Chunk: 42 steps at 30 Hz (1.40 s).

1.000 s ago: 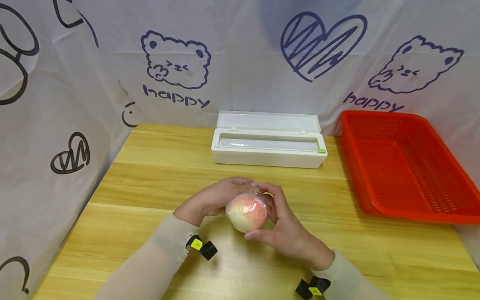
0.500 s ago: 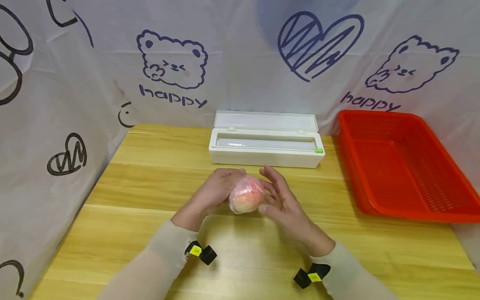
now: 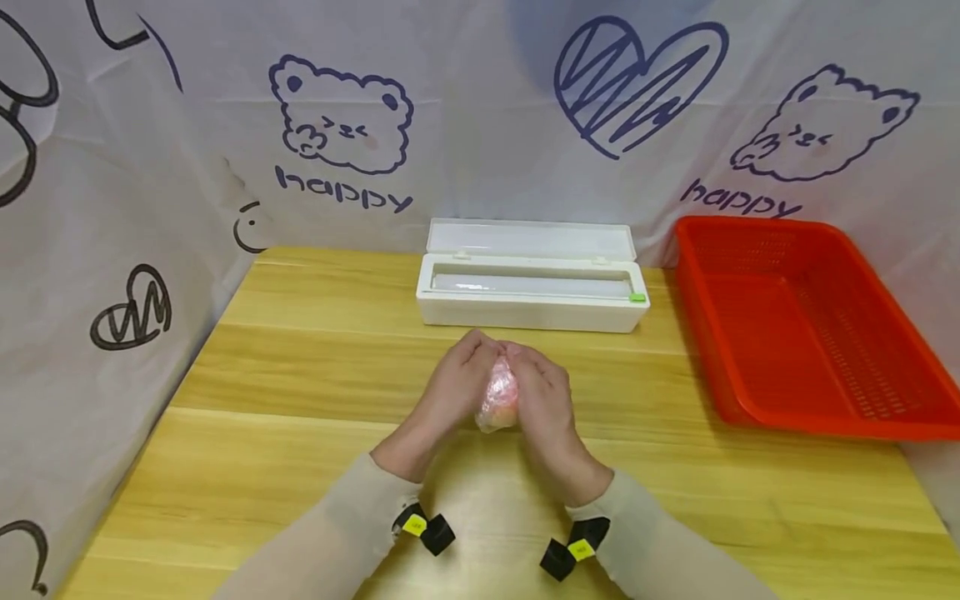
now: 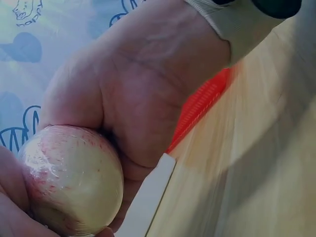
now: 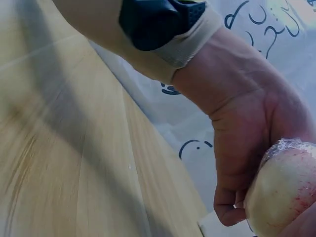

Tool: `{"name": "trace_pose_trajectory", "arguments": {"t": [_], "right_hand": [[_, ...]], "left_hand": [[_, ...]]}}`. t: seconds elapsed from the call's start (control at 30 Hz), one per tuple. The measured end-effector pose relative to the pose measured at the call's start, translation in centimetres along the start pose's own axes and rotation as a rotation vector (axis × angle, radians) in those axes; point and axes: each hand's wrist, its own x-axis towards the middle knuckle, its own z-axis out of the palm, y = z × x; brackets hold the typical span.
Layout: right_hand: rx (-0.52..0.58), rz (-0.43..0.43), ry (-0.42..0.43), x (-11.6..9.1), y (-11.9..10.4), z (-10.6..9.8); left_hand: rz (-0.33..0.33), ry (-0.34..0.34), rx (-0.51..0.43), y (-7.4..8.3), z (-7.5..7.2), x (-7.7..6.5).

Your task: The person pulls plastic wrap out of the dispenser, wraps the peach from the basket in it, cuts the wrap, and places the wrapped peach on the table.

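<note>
A pale yellow and red peach [image 3: 498, 398], wrapped in shiny cling film, is held between both hands over the middle of the table. My left hand [image 3: 454, 382] cups it from the left, and my right hand [image 3: 547, 405] grips it from the right. Thumbs and fingertips meet close together at its far top side. Seen from the left wrist, the film lies tight over the peach [image 4: 81, 173], its side against the palm. Crumpled film gathers on the upper side of the peach [image 5: 279, 192] in the right wrist view. Most fingers are hidden behind the fruit.
Behind the hands stands a white cling film dispenser [image 3: 532, 313], lid raised, with a roll inside and a green slider [image 3: 637, 297] at its right end. A red plastic basket [image 3: 708, 333] is on the right. Patterned white cloth [image 3: 480, 108] hangs behind the wooden table [image 3: 300, 367].
The right hand, loosened from the peach half a second ago, has closed in on it again. The peach has turned, moved slightly away from the body, and is now more covered by both hands.
</note>
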Motion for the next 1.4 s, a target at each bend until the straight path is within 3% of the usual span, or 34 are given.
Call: {"name": "trace_pose_trajectory", "arguments": {"t": [0.13,0.27,0.4,0.53,0.8,0.87,0.93,1.03,1.1,1.23,1.4], "right_hand": [[0.069,0.032,-0.055,0.3,0.0,-0.3],[0.023,0.04,-0.123,0.4,-0.1,-0.5],[-0.068,0.008,-0.074,0.2,0.1,-0.4],[-0.014,-0.023,0.003,0.1,0.4,0.0],[0.14,-0.004,0.08,0.3,-0.1,0.3],[0.186,-0.008,0.089,0.6,-0.4,0.2],[0.217,-0.021,0.096,0.9,-0.5,0.1],[0.191,-0.036,0.091,0.9,-0.6,0.0],[0.164,-0.03,0.081,0.9,-0.8,0.0],[0.072,0.003,0.03,1.2,-1.1,-0.2],[0.02,0.017,0.039,1.3,-1.2,0.1]], "left_hand": [[-0.015,0.02,-0.002,-0.2,0.1,0.0],[-0.021,0.045,0.016,-0.3,0.3,-0.1],[0.0,0.058,0.05,-0.1,0.7,-0.1],[0.023,0.085,0.047,-0.1,1.0,-0.1],[-0.019,0.135,-0.178,-0.6,1.2,0.1],[-0.03,0.112,-0.211,-0.6,1.1,0.0],[-0.036,0.045,-0.242,-0.4,1.1,0.0],[-0.037,-0.048,-0.233,-0.5,1.3,0.0],[-0.032,-0.071,-0.222,-0.6,1.5,-0.1],[0.002,-0.008,-0.088,-0.8,1.6,-0.6],[0.124,0.049,0.016,-0.6,2.0,-0.8]]}}
